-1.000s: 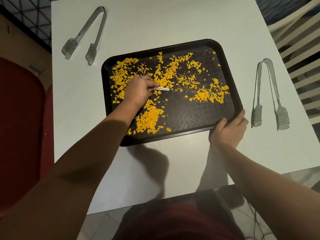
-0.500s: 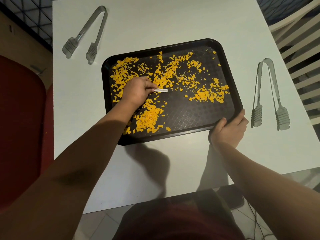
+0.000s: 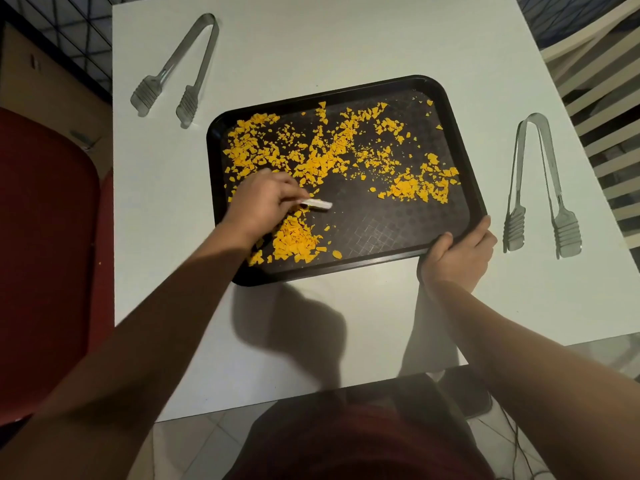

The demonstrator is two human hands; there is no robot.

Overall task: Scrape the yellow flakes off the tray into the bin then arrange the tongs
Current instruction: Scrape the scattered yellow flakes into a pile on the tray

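White tabletop (image 3: pixel 346 36). Tray (image 3: pixel 398 259), long axis L–R. L hand (image 3: pixel 258 202) fingers pinch scraper (image 3: pixel 317 204); flakes (image 3: pixel 322 157) mostly beyond and right of it, pile (image 3: pixel 294 240) nearer. R hand (image 3: pixel 457 258) grips near-right corner.

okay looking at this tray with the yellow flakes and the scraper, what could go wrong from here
1. The yellow flakes are spread almost to the tray rim, so a fast stroke of the small white scraper in the left hand could flick some onto the white table.
2. Only the right hand steadies the tray, at one corner; it may pivot.
3. No bin is in view.
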